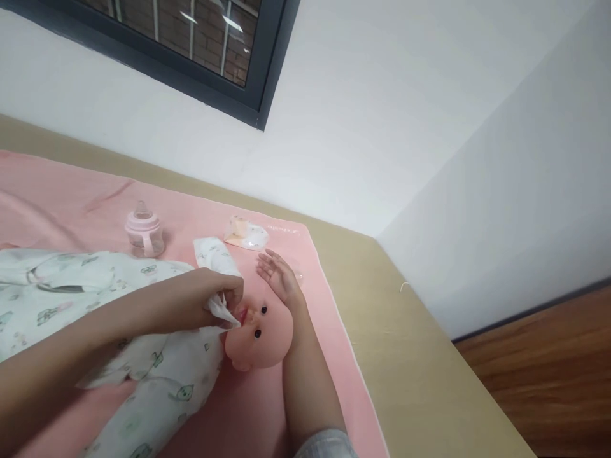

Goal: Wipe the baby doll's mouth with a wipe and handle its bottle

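A baby doll lies on its back, its bare head [267, 334] toward the right and its body in white printed clothes [157, 356]. My left hand [217, 299] is closed on a white tissue [222, 310], whose tip touches the doll's face by the mouth. Past the top of the doll's head, my right hand [279, 275] rests palm up with its fingers stretched out and nothing in them. The right forearm lies along the head. Part of the doll's body is hidden under my left arm.
A pink baby bottle [144, 232] stands on the pink mat [258, 407]. Near my right hand lies a small printed packet [245, 233], with a small clear object [299, 277] partly hidden behind the wrist. The wooden table [405, 356] meets a white wall below a dark-framed window [252, 102].
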Demonstrator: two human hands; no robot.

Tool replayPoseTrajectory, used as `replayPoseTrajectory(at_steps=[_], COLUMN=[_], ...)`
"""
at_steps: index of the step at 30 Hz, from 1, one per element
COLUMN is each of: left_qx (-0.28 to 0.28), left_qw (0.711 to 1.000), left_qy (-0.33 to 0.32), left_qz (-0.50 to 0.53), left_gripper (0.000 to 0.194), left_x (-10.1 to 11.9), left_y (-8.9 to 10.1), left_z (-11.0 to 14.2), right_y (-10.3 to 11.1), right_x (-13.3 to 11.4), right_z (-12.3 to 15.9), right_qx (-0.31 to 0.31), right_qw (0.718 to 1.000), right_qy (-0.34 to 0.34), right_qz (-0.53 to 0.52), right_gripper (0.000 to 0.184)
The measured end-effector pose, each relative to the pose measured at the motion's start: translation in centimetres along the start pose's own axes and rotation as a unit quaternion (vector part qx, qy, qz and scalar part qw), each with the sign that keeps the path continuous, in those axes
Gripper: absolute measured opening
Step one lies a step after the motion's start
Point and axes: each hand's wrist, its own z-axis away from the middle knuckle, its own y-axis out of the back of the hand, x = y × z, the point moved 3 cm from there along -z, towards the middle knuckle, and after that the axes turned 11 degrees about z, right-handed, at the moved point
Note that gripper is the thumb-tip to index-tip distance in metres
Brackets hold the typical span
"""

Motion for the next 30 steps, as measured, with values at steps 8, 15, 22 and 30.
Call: replayPoseTrajectory(at_steps=[8, 15, 22, 30], left_qx=[0.018, -0.004, 0.033, 0.024], left_qw=[0.996, 0.998, 0.992, 0.988], left_qy=[-0.049, -0.036, -0.044, -0.009], left_qz=[-0.079, -0.048, -0.112, -0.152], left_gripper=[0.012, 0.017, 0.021, 0.023], left_x=[0.6, -0.2, -1.6, -0.3], left_y=[-0.6, -1.3, -2.1, -1.5], left_z=[0.3, -0.1, -0.7, -0.1], right_y=[-0.6, -0.8, -0.9, -0.9], right_x=[-0.1, -0.2, -0.3, -0.2], right_z=[0.2, 0.3, 0.5, 0.4], right_qx=[0.000, 0.002, 0.004, -0.002], right_qw=[1.000, 1.000, 1.000, 1.000], right_qy=[-0.002, 0.000, 0.002, 0.002], right_qz=[0.014, 0.017, 0.021, 0.021], right_gripper=[0.032, 0.030, 0.027, 0.029])
